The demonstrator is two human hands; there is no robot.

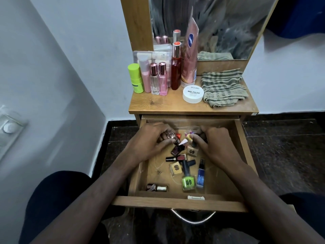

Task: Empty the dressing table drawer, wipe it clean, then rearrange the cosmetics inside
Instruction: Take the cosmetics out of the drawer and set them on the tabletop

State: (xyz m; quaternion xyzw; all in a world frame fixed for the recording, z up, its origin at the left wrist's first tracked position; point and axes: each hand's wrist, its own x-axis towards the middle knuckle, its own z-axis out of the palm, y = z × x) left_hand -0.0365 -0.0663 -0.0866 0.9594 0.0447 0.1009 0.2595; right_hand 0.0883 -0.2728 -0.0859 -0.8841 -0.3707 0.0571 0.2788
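The wooden drawer (244, 147) is pulled open below the dressing table top (167, 104). Several nail polish bottles lie scattered in it, among them a green one (188, 183), a beige one (175, 167), a dark red one (177, 149) and a blue spray vial (200, 176). My left hand (151, 140) is curled round small bottles at the drawer's back, one with a clear round cap (171, 135). My right hand (218, 143) pinches the dark cap of a beige bottle (192, 151). A small colourful item (189, 135) lies between my hands.
On the table top stand a lime green stick (135, 78), pink and clear perfume bottles (158, 79), a red bottle (176, 67), a pink tube (190, 50) and a white nail polish remover tub (193, 94). A striped cloth (222, 87) lies at the right. A mirror (219, 23) rises behind.
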